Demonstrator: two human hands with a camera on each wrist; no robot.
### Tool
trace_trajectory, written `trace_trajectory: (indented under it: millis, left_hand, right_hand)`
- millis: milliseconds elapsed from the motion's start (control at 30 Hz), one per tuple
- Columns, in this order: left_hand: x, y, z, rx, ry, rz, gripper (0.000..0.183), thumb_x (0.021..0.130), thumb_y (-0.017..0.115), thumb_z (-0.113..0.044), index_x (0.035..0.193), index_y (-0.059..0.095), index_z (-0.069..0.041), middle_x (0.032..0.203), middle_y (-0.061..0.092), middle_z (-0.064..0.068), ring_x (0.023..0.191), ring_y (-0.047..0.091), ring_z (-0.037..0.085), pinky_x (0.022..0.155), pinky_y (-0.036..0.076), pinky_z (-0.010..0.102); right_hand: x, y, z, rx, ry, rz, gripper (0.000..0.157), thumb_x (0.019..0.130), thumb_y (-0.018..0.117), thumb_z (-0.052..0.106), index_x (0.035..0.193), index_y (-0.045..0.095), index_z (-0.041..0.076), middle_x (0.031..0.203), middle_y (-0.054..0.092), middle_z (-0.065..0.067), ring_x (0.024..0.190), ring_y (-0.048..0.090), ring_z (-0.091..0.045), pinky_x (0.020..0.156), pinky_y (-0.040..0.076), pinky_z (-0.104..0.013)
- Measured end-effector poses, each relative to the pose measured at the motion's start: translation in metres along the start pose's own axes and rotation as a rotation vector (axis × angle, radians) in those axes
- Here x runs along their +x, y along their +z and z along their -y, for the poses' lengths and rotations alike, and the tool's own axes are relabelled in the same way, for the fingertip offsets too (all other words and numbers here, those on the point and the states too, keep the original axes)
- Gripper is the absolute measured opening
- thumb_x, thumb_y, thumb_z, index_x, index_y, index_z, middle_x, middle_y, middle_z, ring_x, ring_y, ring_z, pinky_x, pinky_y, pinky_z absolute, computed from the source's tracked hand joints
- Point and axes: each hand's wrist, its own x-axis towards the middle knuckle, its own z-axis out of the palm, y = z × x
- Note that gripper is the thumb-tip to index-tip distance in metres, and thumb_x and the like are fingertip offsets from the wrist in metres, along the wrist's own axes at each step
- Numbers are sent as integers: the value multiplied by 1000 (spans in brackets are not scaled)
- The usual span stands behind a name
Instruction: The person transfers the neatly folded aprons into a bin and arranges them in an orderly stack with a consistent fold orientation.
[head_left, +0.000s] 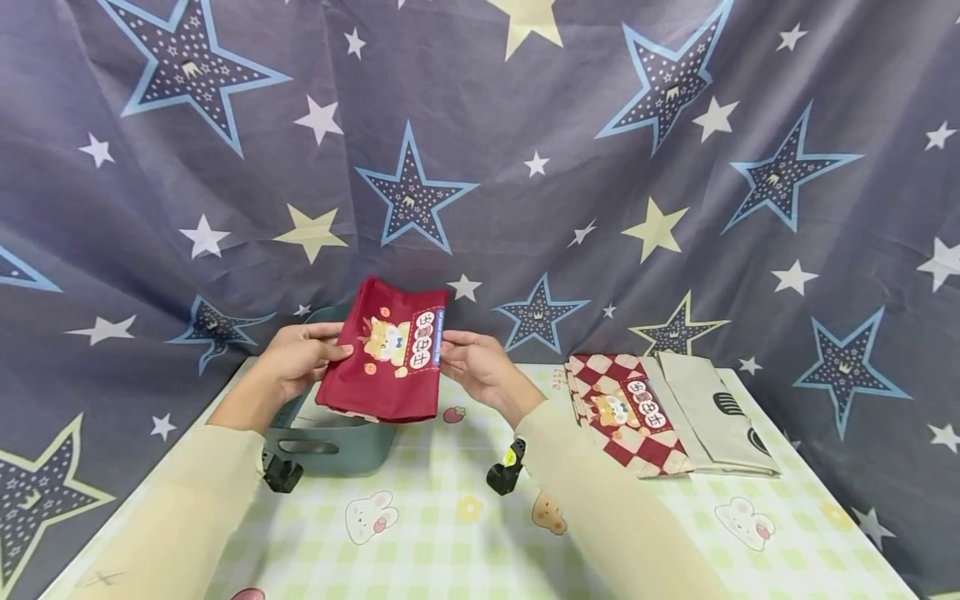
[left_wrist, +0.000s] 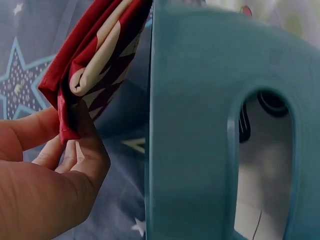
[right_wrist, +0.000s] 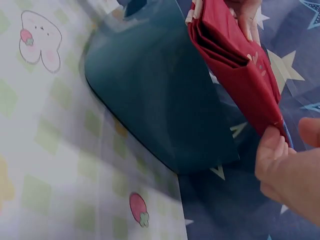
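Note:
A folded red cloth [head_left: 375,354] with a cartoon dog print and a blue strip along its right edge is held up above the bin. My left hand [head_left: 296,358] pinches its left edge, thumb on the printed face and fingers behind. At the opposite edge, by the blue strip, my right hand [head_left: 480,371] holds it with the fingertips. Seen from the left wrist, the folded cloth [left_wrist: 100,55] shows cream and checkered layers inside. A teal bin [head_left: 352,450] with a handle slot stands beneath, containing pale cloth with dark marks; the folded cloth partly covers its opening.
On the table's right side lie a red-and-cream checkered folded cloth [head_left: 615,417] and, beside it, a beige folded cloth [head_left: 712,417] with dark markings. The table wears a green checked cover [head_left: 420,533]. A starry grey curtain [head_left: 525,225] hangs behind it.

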Motion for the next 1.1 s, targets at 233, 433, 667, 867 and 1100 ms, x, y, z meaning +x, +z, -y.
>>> trace_trajectory:
  millis: [233,433,667,867,1100]
  left_hand:
    - [0,-19,3,10,8,1,62,98,66,-3,154,38,5,96,70,-12,87,71,9,78,60,29]
    - [-2,-30,3,3,-4,-17,65,99,65,-2,155,34,7,93,70,-13,85,71,8,76,61,30]
    - [-3,-38,1,23,-33,-68,65,99,65,-3,156,34,4,90,69,-14,83,69,7,75,61,28]
    - [-3,-44,5,32,-61,-104,66,98,66,-3,156,36,3,89,68,-14,82,68,7,74,60,27]
    - [-1,-50,11,45,-69,-114,65,98,65,-1,156,37,2,88,68,-15,79,68,6,70,60,28]
  right_hand:
    - [2,12,-10,99,20,81,53,96,45,-18,148,41,-10,119,51,-16,108,55,-23,115,39,-42]
    - [3,21,-17,135,6,117,56,97,44,-17,152,34,-11,132,47,-22,125,50,-29,118,35,-44]
    - [6,29,-24,172,-6,149,54,98,45,-16,150,35,-11,137,49,-26,126,52,-32,117,36,-45]
    - [7,33,-30,186,8,183,60,98,44,-15,155,30,-7,152,37,-32,138,44,-38,118,34,-46]
    - [10,36,-37,129,13,196,65,97,50,-13,158,30,-2,154,37,-29,139,44,-37,118,35,-47]
